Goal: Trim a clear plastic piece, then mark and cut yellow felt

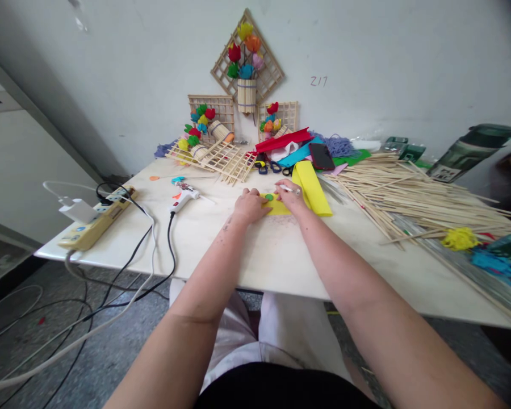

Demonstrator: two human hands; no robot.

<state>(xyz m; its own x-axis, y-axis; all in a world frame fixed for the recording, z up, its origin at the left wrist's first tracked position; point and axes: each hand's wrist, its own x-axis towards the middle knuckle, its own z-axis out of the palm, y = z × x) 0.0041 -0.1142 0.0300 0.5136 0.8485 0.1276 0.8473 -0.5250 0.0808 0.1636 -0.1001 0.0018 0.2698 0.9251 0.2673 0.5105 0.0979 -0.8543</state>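
Note:
My right hand (290, 199) grips a white pen (286, 188), its tip over a yellow felt sheet (276, 209). A small green round piece (269, 197) lies on that sheet between my two hands. Flat on the sheet's left part rests my left hand (251, 205), fingers stretched out and pressing down. From beside my right hand a folded yellow strip (310, 190) spreads to the right. Scissors (263, 167) lie just beyond the sheet, near a dark phone (321, 157) on coloured felt.
A glue gun (185, 199) and a power strip (97, 218) with trailing cables are on the left. Many thin wooden sticks (413, 190) cover the right side. Stick lattices with felt flowers (247, 71) stand at the back, and a dark bottle (472, 152) at far right.

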